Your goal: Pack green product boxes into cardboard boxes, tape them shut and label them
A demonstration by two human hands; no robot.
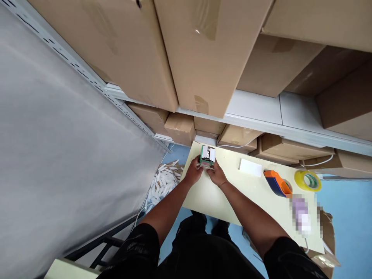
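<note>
Between both hands, at the far left end of the pale table point(232, 197), is a small green and white box point(207, 162). White flaps at its top stand partly apart, with a dark gap between them. My left hand point(194, 171) is closed on the box's left side. On its right side, my right hand point(216, 174) grips the near corner, thumb toward me. What lies inside the box is too small to make out.
A white box point(250, 167), an orange and blue tape dispenser point(278, 183) and a yellow tape roll point(308, 181) lie to the right. Shelves with cardboard boxes point(203, 50) rise behind the table. White paper strips point(164, 182) pile at left, beside a grey wall point(64, 147).
</note>
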